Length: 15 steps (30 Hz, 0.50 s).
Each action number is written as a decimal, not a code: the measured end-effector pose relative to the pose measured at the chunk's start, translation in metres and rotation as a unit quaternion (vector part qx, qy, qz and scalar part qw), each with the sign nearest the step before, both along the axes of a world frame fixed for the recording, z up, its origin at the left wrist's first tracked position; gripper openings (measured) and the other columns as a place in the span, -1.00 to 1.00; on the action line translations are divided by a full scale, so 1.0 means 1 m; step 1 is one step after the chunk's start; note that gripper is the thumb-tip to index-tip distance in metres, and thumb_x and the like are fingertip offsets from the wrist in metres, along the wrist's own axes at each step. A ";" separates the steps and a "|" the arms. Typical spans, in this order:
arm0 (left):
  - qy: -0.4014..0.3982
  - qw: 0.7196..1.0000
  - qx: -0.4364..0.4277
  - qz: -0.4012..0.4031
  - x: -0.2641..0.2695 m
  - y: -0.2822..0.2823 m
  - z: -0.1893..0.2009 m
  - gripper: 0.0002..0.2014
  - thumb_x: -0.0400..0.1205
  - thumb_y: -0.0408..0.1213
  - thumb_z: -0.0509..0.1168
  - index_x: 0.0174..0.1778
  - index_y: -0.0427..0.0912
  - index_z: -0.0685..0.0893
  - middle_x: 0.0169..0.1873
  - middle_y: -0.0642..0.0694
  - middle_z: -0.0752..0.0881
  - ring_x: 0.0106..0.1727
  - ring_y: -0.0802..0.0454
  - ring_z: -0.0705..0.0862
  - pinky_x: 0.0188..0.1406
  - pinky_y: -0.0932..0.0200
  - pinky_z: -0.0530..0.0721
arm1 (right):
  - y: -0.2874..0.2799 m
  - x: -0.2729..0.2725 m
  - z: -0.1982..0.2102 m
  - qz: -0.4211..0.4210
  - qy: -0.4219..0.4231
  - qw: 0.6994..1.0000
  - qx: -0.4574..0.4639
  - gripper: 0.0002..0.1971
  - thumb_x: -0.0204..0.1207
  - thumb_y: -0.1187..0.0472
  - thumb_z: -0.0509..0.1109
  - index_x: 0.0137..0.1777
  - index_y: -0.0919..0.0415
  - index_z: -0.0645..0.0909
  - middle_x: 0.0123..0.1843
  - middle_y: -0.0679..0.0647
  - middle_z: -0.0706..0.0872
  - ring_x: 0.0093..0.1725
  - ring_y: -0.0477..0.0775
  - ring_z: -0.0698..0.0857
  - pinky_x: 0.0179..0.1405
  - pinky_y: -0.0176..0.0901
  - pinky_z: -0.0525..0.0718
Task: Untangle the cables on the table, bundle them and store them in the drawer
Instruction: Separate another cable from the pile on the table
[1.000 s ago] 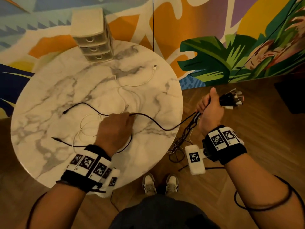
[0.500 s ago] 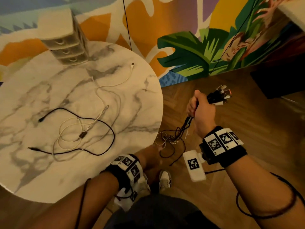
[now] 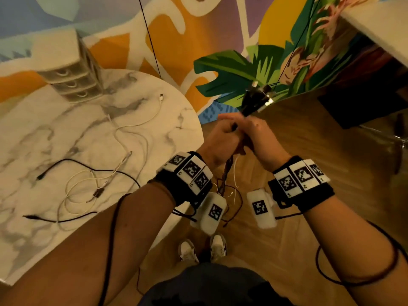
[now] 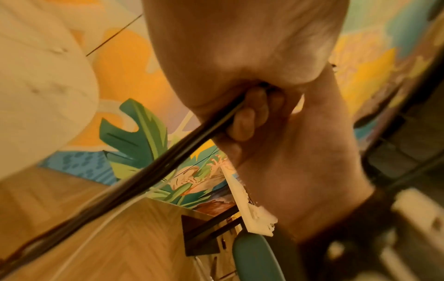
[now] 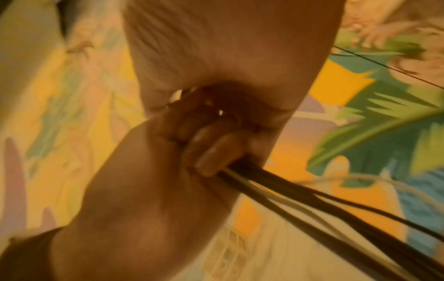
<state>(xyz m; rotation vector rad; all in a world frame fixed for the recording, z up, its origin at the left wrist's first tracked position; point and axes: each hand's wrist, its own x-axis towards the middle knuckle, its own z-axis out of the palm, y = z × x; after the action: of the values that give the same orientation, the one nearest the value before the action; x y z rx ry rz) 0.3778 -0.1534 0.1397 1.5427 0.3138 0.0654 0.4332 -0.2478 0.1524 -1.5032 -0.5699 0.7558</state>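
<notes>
Both hands meet over the floor, right of the table. My right hand (image 3: 261, 138) grips a bundle of dark cables (image 3: 254, 100) held upright, its plugs fanning out above my fist. My left hand (image 3: 219, 140) grips the same bundle just beside it; twisted strands (image 3: 227, 173) hang below toward the floor. In the left wrist view my fingers (image 4: 242, 121) curl round the dark strands (image 4: 187, 157). The right wrist view shows curled fingers (image 5: 211, 154) clamping the cables (image 5: 312, 199). A white cable (image 3: 123, 138) and a black cable (image 3: 88, 167) lie looped together on the marble table (image 3: 172, 120). The small drawer unit (image 3: 72, 80) stands at the table's far edge, drawers shut.
A painted mural wall (image 3: 220, 40) stands behind the table. A dark piece of furniture (image 3: 364, 102) stands on the wood floor (image 3: 309, 151) at right. My shoes (image 3: 202, 250) are beside the table edge. A thin wire (image 3: 150, 38) hangs along the wall.
My left hand let go of the black cable on the table, dropped past the table edge, then rose to grip the bundle. The right hand turned the bundle upright.
</notes>
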 end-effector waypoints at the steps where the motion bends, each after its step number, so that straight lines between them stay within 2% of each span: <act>1: 0.001 1.000 -0.022 0.013 -0.001 0.002 0.003 -0.71 0.67 -0.26 0.16 -0.36 -0.29 0.53 -0.44 -0.19 0.57 -0.38 -0.13 0.58 -0.29 -0.03 0.61 | -0.003 -0.002 -0.008 0.035 0.030 0.999 0.008 -0.70 0.56 0.01 0.26 0.06 0.25 0.58 -0.23 -0.06 0.70 -0.31 -0.21 0.71 -0.29 -0.28 0.66; 2: 0.000 0.998 -0.053 0.020 -0.001 0.006 0.006 -0.63 0.67 -0.19 0.18 -0.44 -0.27 0.46 -0.55 -0.12 0.51 -0.50 -0.03 0.52 -0.41 0.11 0.59 | -0.004 -0.006 -0.019 0.078 0.047 0.996 0.011 -0.75 0.54 0.06 0.23 0.03 0.24 0.56 -0.19 -0.01 0.71 -0.23 -0.07 0.74 -0.19 -0.15 0.70; 3: 0.000 0.996 -0.091 0.022 -0.002 0.010 0.009 -0.56 0.70 -0.17 0.17 -0.52 -0.21 0.35 -0.67 -0.04 0.40 -0.63 0.05 0.40 -0.56 0.23 0.47 | -0.004 -0.011 -0.034 0.116 0.043 0.992 -0.006 -0.81 0.53 0.14 0.26 -0.03 0.27 0.56 -0.20 0.07 0.71 -0.23 0.02 0.73 -0.18 -0.10 0.71; 4: 0.002 0.993 -0.118 0.026 -0.003 0.014 0.016 -0.52 0.72 -0.17 0.14 -0.56 -0.14 0.26 -0.74 0.02 0.30 -0.71 0.09 0.25 -0.67 0.28 0.31 | -0.005 -0.016 -0.050 0.138 0.028 0.989 -0.044 -0.89 0.51 0.24 0.31 -0.16 0.29 0.56 -0.28 0.14 0.67 -0.33 0.01 0.68 -0.27 -0.17 0.67; 6: -0.001 0.994 -0.103 0.033 -0.004 0.022 0.027 -0.47 0.73 -0.18 0.14 -0.61 -0.04 0.21 -0.77 0.06 0.22 -0.74 0.09 0.13 -0.68 0.25 0.10 | -0.003 -0.023 -0.085 0.114 0.019 0.986 -0.120 -0.72 0.48 0.41 0.38 -0.45 0.25 0.48 -0.49 0.15 0.48 -0.56 -0.08 0.46 -0.49 -0.28 0.44; 8: -0.008 0.999 0.024 0.038 -0.008 0.026 0.040 -0.43 0.71 -0.21 0.18 -0.68 0.01 0.24 -0.78 0.10 0.24 -0.73 0.10 0.16 -0.65 0.19 0.11 | -0.001 -0.026 -0.112 0.046 0.043 0.982 -0.177 -0.59 0.48 0.42 0.38 -0.56 0.14 0.40 -0.58 0.05 0.38 -0.63 -0.11 0.33 -0.54 -0.22 0.31; 10: 0.004 0.977 0.213 0.024 -0.014 0.027 0.054 -0.45 0.68 -0.22 0.24 -0.68 -0.01 0.30 -0.82 0.10 0.28 -0.71 0.15 0.21 -0.63 0.29 0.18 | 0.002 -0.021 -0.132 0.012 0.032 0.969 -0.245 -0.65 0.50 0.30 0.38 -0.51 0.15 0.44 -0.57 0.03 0.38 -0.63 -0.10 0.32 -0.54 -0.20 0.28; 12: 0.011 0.928 0.373 -0.008 -0.016 0.029 0.068 -0.56 0.65 -0.21 0.28 -0.59 -0.06 0.41 -0.77 0.10 0.36 -0.66 0.12 0.31 -0.63 0.33 0.23 | -0.001 -0.014 -0.153 0.004 0.004 0.955 -0.298 -0.71 0.53 0.19 0.37 -0.43 0.22 0.53 -0.53 0.06 0.40 -0.57 -0.03 0.35 -0.52 -0.20 0.29; 14: -0.007 0.858 0.512 -0.038 -0.018 0.036 0.084 -0.71 0.65 -0.15 0.25 -0.40 -0.11 0.60 -0.59 0.14 0.43 -0.57 0.14 0.35 -0.55 0.31 0.27 | -0.013 -0.008 -0.177 0.005 -0.018 0.937 -0.348 -0.65 0.56 0.09 0.35 -0.44 0.18 0.45 -0.50 0.10 0.42 -0.50 0.04 0.38 -0.46 -0.14 0.32; 15: -0.031 0.827 0.559 -0.036 -0.019 0.041 0.091 -0.71 0.64 -0.10 0.22 -0.30 -0.17 0.67 -0.53 0.08 0.45 -0.54 0.14 0.33 -0.52 0.22 0.29 | -0.022 -0.007 -0.189 0.009 -0.023 0.925 -0.379 -0.61 0.57 0.05 0.34 -0.45 0.19 0.43 -0.49 0.11 0.45 -0.48 0.07 0.41 -0.44 -0.11 0.35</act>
<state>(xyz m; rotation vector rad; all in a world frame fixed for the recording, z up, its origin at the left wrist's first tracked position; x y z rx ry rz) 0.3592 -0.1121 0.2306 2.7189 0.1490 0.2776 0.4263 -0.2697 -0.0364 -2.2317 -0.3285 1.0221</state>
